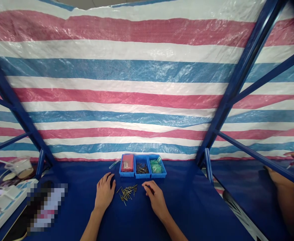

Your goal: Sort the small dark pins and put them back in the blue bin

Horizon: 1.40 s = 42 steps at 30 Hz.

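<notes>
My left hand rests palm down on the blue tabletop, its fingers loosely spread and holding nothing. Between my hands lies a loose heap of thin, brass-coloured metal pieces, too small to tell whether they are screws or drill bits. To the right of the heap, my right hand has its thumb and forefinger pinched together; what is in the pinch is too small to make out. Beyond the heap stand three joined blue bins: the left has a red packet, the middle dark thin metal pieces, the right green plastic packets.
A small clear tube lies left of the bins. White power strips and a blurred-out item are at the left. Blue metal posts flank the table before a striped sheet. Another person's arm shows at right.
</notes>
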Motion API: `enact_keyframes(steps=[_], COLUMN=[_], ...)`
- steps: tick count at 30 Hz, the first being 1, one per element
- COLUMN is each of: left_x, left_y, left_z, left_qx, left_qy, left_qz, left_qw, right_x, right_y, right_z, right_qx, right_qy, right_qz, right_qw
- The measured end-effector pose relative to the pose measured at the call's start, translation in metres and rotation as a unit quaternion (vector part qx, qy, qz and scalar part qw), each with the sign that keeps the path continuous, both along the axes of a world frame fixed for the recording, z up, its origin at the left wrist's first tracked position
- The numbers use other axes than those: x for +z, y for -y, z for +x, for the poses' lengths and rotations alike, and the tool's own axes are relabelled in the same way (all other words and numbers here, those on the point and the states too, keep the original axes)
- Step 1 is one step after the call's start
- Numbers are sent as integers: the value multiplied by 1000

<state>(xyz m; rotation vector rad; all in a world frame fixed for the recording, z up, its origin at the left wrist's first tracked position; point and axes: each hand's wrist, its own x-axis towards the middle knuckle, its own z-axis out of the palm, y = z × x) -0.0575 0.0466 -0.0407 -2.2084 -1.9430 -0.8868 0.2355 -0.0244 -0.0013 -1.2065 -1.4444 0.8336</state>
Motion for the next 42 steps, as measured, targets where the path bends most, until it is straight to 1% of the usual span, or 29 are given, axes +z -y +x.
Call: enact_keyframes(steps=[5,11,15,24,31,35,39,42], left_x=[1,3,2,-1,-1,-1,1,1], left_y=[0,1,1,-1,-1,-2,-1,0], left_z=[1,1,1,0,0,0,0,0], left_qx=[-2,-4,-4,-4,-5,-3,-2,-1], left_qy=[1,8,9,7,9,4,0,-4], left_qz=[-9,-9,-5,-3,-9,-5,-3,-3], left_qw=[1000,1000,1000,1000,1000,1000,1000,1000], right_x=[-3,-3,-3,-2,0,1,-2,-5], right_y=[-1,-1,-2,-2,0,1,0,-1], right_z=[0,0,1,-1,1,1,1,1], right_qx=[4,-8,-6,-47,-7,-5,9,6], right_qy=[10,45,49,49,47,23,-1,6], right_qz=[-6,9,9,6,13,15,-3,-6], right_qw=[1000,999,999,998,999,1000,1000,1000])
